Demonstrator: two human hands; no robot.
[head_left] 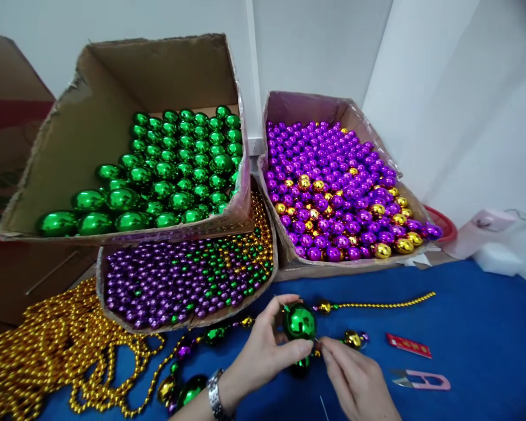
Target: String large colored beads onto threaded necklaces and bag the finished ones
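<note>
My left hand [272, 345], with a metal watch band at its wrist, grips a large shiny green ball [300, 321] between thumb and fingers. Close against the ball's lower right side, my right hand [355, 374] is closed in a pinch. What it pinches is too small to make out, though a thin light line shows by the fingertips. Partly hidden behind the hands lies a bead strand with a gold ball [353, 338], another green ball [214, 335] and a purple bead [184, 349]. A thin gold bead chain [388, 303] runs off to the right.
Behind stand a carton [127, 64] of green balls, a box [284, 266] of purple and gold balls, and a low tray [101, 286] of small beads. Gold bead chains [48, 345] pile up at left. Pink thread snips [425, 380] and a red packet [409, 345] lie on the blue cloth [486, 327].
</note>
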